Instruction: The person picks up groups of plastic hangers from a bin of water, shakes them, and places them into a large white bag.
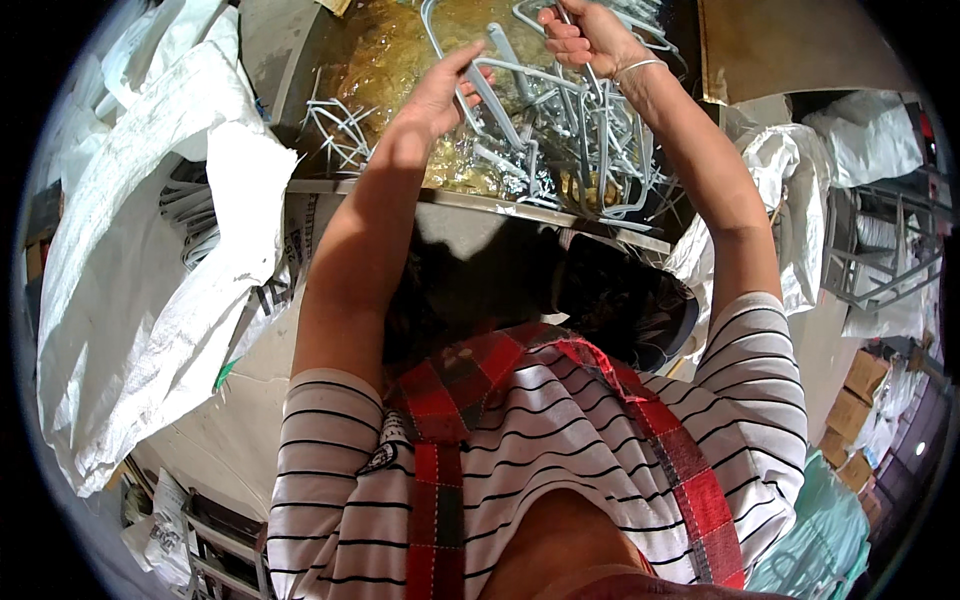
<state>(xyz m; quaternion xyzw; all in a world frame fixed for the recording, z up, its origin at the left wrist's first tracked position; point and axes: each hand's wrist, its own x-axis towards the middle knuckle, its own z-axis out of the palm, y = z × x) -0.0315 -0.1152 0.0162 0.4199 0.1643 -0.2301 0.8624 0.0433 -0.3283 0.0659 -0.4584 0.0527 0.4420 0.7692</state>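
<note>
My left hand [445, 92] is at the near side of a metal-edged tank [470, 200] of yellowish, rippling liquid. Its fingers curl around a grey bent rod [492, 105], thumb pointing up along it. Further right and slightly farther away, my right hand [590, 40] is closed around another thin grey rod [594, 85]; a white bracelet circles that wrist. Between and below the hands lies a tangled heap of grey bent rods [600, 150], partly in the liquid. Which rods are joined to one another I cannot tell.
More thin bent pieces [340, 130] lie at the tank's left end. A large white woven sack [150, 230] with grey pieces inside stands at left. White sacks [790, 190] are at right, with a metal rack [890, 260] and cardboard boxes [850, 400] beyond. A brown panel [800, 50] adjoins the tank.
</note>
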